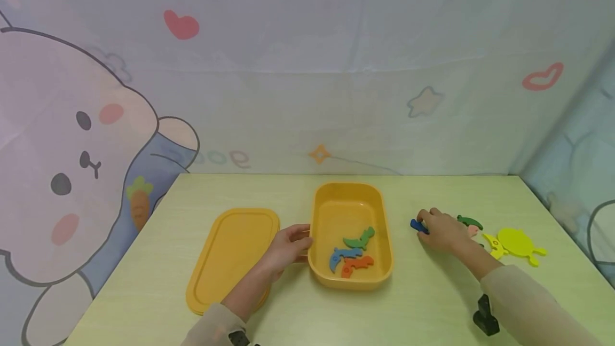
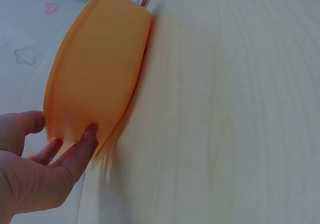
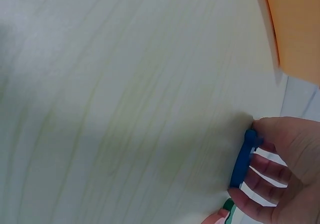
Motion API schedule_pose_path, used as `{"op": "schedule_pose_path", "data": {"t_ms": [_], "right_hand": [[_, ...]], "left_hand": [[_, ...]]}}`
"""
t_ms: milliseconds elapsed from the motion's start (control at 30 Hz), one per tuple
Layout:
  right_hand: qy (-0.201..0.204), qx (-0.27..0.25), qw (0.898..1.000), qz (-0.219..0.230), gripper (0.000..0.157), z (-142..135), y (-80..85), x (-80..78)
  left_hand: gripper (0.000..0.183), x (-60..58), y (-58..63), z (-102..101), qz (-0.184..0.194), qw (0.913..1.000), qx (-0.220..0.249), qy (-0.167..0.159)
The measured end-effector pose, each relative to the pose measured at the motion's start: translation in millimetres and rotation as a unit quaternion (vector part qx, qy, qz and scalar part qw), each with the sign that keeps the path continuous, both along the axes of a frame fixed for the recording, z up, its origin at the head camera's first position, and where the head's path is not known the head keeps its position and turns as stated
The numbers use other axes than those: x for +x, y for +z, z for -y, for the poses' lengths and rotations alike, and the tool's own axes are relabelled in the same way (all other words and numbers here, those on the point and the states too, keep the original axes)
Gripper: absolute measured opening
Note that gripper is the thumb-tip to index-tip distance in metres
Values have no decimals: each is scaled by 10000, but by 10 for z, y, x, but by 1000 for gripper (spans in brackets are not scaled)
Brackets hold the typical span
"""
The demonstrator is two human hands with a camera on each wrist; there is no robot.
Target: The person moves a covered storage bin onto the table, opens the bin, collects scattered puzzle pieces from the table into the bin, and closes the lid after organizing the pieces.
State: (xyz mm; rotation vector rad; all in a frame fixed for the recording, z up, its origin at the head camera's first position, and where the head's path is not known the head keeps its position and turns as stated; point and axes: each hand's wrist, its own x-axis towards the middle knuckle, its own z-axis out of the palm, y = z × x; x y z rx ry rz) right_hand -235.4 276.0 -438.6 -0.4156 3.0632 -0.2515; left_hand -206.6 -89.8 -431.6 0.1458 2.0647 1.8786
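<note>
My left hand (image 1: 286,250) rests its fingertips on the left outer wall of a deep yellow plastic box (image 1: 351,284), with the thumb up by the rim in the left wrist view. Inside the box lie flat animal-shaped pieces: a green one (image 1: 360,238), a light blue one (image 1: 347,253) and an orange one (image 1: 357,264). To the box's right, my right hand (image 1: 444,233) pinches a dark blue piece (image 3: 242,160) between thumb and fingers, low over the table. The palm hides part of that piece in the head view.
A yellow lid (image 1: 230,252) lies flat left of the box, partly beneath my left forearm. Right of my right hand are a dark green piece (image 1: 470,222), a pink piece (image 1: 473,230), a yellow crescent-like piece (image 1: 496,247) and a larger bright yellow turtle-like piece (image 1: 516,243). A printed cloth hangs behind the table.
</note>
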Motion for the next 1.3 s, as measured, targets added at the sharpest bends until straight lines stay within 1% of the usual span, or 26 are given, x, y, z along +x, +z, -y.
{"op": "schedule_pose_path", "data": {"t_ms": [400, 767, 933, 1067, 1300], "right_hand": [[222, 5, 9997, -118, 23, 8, -3, -21], [142, 69, 9999, -35, 24, 14, 18, -43], [164, 112, 9997, -108, 25, -3, 43, -76], [188, 64, 9996, -204, 24, -9, 95, -90], [369, 96, 9983, -447, 22, 11, 247, -98]], "left_hand": [[47, -18, -7, 0, -9, 10000, 21, -10], [47, -14, -10, -2, 20, 10000, -37, 0], [47, -13, -8, -2, 13, 10000, -51, -4], [47, -10, -10, 3, -8, 10000, -34, -29], [46, -5, -5, 5, -22, 10000, -42, -32]]}}
